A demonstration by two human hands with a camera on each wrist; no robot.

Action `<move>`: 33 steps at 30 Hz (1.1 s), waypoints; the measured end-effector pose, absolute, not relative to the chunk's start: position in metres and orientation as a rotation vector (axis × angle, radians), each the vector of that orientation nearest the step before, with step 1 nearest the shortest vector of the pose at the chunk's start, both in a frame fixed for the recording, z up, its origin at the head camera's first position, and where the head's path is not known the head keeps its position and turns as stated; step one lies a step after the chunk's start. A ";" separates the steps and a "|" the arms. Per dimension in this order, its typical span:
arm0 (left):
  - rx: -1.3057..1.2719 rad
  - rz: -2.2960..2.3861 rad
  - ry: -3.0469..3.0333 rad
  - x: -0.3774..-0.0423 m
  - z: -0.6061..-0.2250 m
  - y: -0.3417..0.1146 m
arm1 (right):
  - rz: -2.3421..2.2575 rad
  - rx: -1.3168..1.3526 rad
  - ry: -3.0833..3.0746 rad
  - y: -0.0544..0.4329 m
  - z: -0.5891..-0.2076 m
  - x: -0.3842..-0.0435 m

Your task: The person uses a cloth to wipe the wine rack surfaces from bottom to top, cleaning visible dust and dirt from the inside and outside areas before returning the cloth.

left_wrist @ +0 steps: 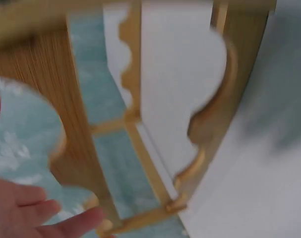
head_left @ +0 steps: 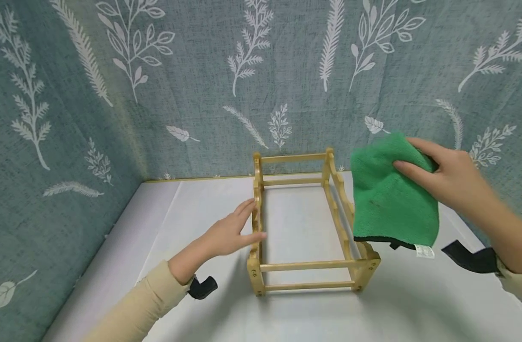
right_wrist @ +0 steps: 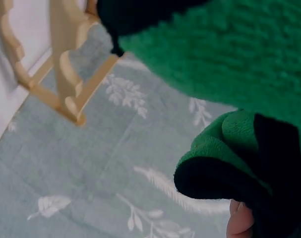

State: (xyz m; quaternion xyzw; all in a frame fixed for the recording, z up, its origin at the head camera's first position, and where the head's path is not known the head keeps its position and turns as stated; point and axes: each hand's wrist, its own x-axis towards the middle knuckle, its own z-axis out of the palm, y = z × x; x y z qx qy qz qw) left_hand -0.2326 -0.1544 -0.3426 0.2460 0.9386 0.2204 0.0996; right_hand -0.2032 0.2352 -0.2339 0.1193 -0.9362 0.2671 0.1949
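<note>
A light wooden rack [head_left: 305, 267] with scalloped side rails stands on the white table. My left hand [head_left: 228, 232] is at its left side rail, fingers extended and thumb spread; whether it touches the wood I cannot tell. In the left wrist view, the fingers [left_wrist: 29, 210] lie beside the curved edge of the rack [left_wrist: 81, 148]. My right hand [head_left: 450, 175] holds up a green cloth [head_left: 389, 204] between thumb and fingers, right of the rack and above the table. The cloth has a dark edge and a white tag, and hangs in folds in the right wrist view [right_wrist: 229, 59].
The white table [head_left: 192, 209] runs back to a grey-green fabric backdrop [head_left: 192, 95] with white leaf prints, which also closes off the left side. Black straps [head_left: 470, 256] hang at both wrists.
</note>
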 end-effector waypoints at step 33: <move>0.286 0.664 2.862 -0.313 -0.358 -0.115 | 0.304 0.293 -3.292 0.027 -0.392 -0.396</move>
